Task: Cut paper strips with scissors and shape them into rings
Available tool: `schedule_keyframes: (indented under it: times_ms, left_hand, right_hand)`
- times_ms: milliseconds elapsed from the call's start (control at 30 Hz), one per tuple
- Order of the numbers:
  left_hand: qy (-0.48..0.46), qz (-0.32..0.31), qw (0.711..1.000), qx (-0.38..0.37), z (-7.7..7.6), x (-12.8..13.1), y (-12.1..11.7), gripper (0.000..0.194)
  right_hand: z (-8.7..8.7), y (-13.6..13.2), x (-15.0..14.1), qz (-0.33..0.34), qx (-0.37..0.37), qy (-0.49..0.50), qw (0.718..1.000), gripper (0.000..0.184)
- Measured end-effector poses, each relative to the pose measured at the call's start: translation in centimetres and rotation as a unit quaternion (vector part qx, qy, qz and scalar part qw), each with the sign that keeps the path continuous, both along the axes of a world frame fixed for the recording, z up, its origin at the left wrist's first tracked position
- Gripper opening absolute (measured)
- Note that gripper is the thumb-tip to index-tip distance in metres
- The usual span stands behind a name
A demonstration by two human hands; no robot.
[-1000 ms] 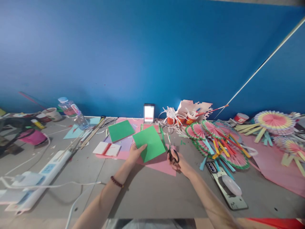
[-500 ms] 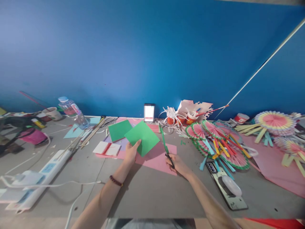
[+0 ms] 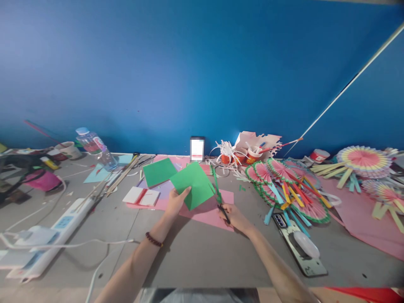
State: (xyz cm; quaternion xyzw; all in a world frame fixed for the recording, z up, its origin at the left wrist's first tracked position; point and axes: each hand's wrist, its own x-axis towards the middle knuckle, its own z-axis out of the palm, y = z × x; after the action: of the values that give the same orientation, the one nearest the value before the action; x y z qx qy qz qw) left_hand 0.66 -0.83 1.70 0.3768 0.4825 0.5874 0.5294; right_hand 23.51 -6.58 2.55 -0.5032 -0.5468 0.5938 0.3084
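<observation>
My left hand (image 3: 177,203) pinches a square of green paper (image 3: 193,185) by its lower left side, thumb on top, and holds it tilted above the table. In my right hand (image 3: 232,216) are black-handled scissors (image 3: 223,212), fingers closed round the handles. The blades meet the right edge of the green paper, where a thin green strip (image 3: 216,183) stands along them. A second green sheet (image 3: 159,171) lies behind and to the left. Beneath both hands is a pink sheet (image 3: 205,216), and left of it a white card wound with red thread (image 3: 141,196).
At left are a power strip (image 3: 53,237) with cables and a leaning water bottle (image 3: 97,147). Pleated paper fans (image 3: 293,189) and a phone (image 3: 303,248) under a white mouse lie right. Red cups (image 3: 252,155) and a small screen (image 3: 197,149) stand against the blue wall.
The green paper has shifted right and slightly down with my left hand, towards the scissors. The blades, apart from the paper's corner before, are now at its edge. My right hand has hardly moved.
</observation>
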Motion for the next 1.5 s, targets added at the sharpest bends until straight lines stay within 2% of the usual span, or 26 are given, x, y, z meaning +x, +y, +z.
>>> schedule_keyframes:
  times_ms: [333,767,1267,1500]
  left_hand:
    - [0.015,0.002,1.000,0.000,0.53,0.01,-0.21,0.045]
    - [0.005,0.000,1.000,0.002,0.31,-0.05,0.12,0.040]
    - [-0.021,0.000,1.000,0.010,-0.22,-0.17,0.29,0.042]
    - [-0.019,-0.007,1.000,0.004,0.24,-0.10,0.12,0.040]
  right_hand:
    - [-0.10,0.10,-0.01,-0.005,-0.010,-0.011,1.000,0.036]
    - [0.07,0.10,-0.11,-0.005,-0.008,-0.030,1.000,0.038]
    - [0.08,0.05,-0.10,0.004,-0.003,-0.008,1.000,0.030]
    - [0.00,0.07,-0.16,-0.003,-0.016,0.000,1.000,0.029]
